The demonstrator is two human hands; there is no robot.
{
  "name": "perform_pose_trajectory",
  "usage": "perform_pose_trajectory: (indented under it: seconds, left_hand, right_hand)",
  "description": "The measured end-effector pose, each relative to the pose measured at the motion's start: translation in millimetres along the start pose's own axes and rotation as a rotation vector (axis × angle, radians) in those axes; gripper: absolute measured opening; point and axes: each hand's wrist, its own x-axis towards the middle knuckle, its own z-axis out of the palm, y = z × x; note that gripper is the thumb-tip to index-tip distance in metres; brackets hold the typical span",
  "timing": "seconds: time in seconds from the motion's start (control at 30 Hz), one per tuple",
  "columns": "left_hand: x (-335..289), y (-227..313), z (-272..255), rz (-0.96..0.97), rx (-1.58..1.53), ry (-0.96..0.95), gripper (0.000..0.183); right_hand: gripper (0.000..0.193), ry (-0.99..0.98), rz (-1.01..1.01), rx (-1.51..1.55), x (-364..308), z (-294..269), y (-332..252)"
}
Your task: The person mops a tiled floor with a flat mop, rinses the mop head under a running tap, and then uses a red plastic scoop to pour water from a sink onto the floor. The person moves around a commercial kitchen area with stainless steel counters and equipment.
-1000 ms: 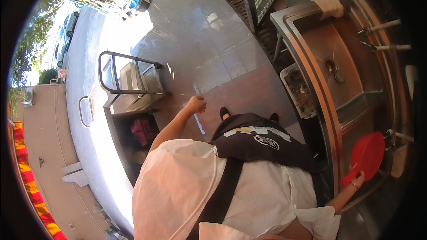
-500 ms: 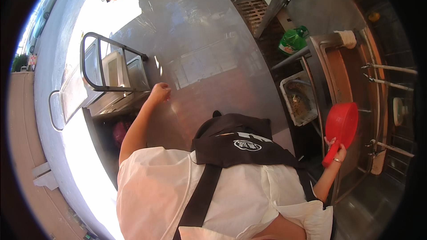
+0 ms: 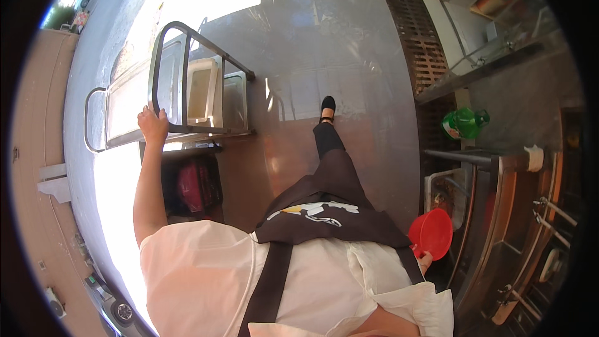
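My left hand (image 3: 154, 126) is raised at the left, its fingers around the near corner of a dark metal frame (image 3: 151, 78) on a cart. Inside that frame stand pale trays or bins (image 3: 201, 92). Down by my right side, my right hand (image 3: 425, 261) grips a red plastic dipper (image 3: 433, 233) by its handle, which is mostly hidden. The dipper's round bowl faces up toward me. Its contents, if any, cannot be made out.
A metal sink counter (image 3: 493, 231) with taps runs along the right. A green plastic bottle (image 3: 463, 123) stands beyond it, near a slotted floor drain (image 3: 417, 19). A dark red bag (image 3: 194, 184) sits on a shelf at the left. The floor (image 3: 312, 37) looks shiny.
I have moved forward past the sink. My left hand has gone left onto the metal frame. My right hand has lowered the dipper from the sink side to beside my body. One foot now shows.
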Motion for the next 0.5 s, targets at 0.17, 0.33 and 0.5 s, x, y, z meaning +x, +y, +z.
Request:
perform_pose_trajectory:
  seconds: [0.17, 0.33, 0.5]
  left_hand:
    - [60.9, -5.3, 24.8, -0.037, -0.108, -0.064, 0.07]
    - [112.4, 8.0, 37.8, -0.477, -0.554, -0.365, 0.033]
    - [135.4, 7.7, 62.3, -0.335, -0.374, -0.276, 0.047]
  right_hand:
    - [0.039, 0.214, -0.065, -0.264, -14.6, 168.5, 63.1]
    - [0.045, -0.031, -0.353, -0.785, -57.8, 471.0, 188.1]
    - [0.083, -0.114, -0.595, -1.208, -40.3, 849.4, 524.9]
